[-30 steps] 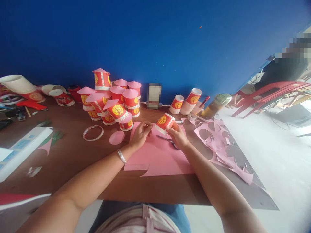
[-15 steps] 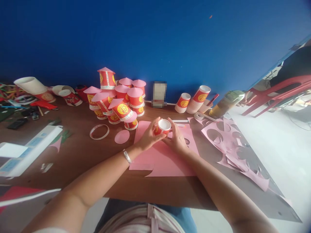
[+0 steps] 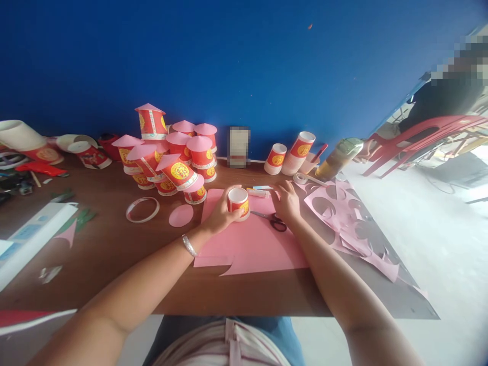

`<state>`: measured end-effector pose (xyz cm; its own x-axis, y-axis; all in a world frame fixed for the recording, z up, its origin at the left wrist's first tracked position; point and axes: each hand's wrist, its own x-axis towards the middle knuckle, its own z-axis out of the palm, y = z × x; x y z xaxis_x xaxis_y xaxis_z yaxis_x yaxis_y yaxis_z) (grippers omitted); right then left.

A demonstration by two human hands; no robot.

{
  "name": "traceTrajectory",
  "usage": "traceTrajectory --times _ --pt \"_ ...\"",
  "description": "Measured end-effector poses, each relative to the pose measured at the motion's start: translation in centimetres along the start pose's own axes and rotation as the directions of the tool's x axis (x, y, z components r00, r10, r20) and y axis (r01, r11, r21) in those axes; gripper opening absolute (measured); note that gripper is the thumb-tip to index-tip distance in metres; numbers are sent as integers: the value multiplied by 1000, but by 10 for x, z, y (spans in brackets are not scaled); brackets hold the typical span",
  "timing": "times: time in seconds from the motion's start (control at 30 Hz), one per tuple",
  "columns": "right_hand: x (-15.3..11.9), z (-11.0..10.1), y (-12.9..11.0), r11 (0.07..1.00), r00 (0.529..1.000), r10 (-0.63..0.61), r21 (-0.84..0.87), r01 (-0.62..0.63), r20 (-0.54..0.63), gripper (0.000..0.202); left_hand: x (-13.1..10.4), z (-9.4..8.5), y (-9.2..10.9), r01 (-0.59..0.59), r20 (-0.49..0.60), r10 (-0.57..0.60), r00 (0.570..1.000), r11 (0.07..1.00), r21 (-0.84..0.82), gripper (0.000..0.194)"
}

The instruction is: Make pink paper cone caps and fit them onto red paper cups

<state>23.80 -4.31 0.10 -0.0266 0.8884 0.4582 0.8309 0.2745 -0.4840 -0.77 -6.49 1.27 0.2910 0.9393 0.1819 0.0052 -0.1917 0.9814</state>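
My left hand (image 3: pixel 220 216) is wrapped round a small red and white paper cup (image 3: pixel 239 206), its white open end up, over the pink sheet (image 3: pixel 251 246). To the right, my right hand (image 3: pixel 286 202) hangs over the sheet's right edge with its fingers apart and bent; nothing shows in it. Between the hands lie scissors (image 3: pixel 277 222) with dark handles and a small white tube (image 3: pixel 258 193). Left of the cup is a pink paper disc (image 3: pixel 181 216). Behind it, red cups with pink cone tops (image 3: pixel 177 170) stand stacked.
Two red cup stacks (image 3: pixel 303 147) stand near the blue wall beside a bottle (image 3: pixel 337 158). Pink scraps (image 3: pixel 353 241) cover the right side. A paper ring (image 3: pixel 142 210) and a power strip (image 3: pixel 36 236) lie left. Another person's hand (image 3: pixel 365 151) shows near a red chair (image 3: pixel 430 133).
My right hand has let go of the cup and moved right. The left hand has kept the cup, now more upright. The view has shifted, and the scissors show more fully.
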Motion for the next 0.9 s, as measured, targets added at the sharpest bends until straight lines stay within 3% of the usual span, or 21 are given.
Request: traceTrajectory --times 0.13,0.3,0.5,0.7,0.9 --pt "5 2 20 986 998 63 -155 -59 20 28 0 0 -5 -7 40 7 999 1000 -1 72" --pt "4 8 23 971 992 45 -238 -17 114 25 1 -2 -10 -9 78 15 997 998 -70 77" --pt "4 8 25 972 998 1 -234 14 63 36 4 -7 -14 -39 100 58 993 982 -185 69" --pt "11 11 36 983 999 32 -179 -25 38 42 11 -7 -21 10 45 2 999 963 -269 64" --pt "15 14 39 976 990 74 -213 -48 116 45 15 -8 -28 21 45 -9 999 960 -278 57"
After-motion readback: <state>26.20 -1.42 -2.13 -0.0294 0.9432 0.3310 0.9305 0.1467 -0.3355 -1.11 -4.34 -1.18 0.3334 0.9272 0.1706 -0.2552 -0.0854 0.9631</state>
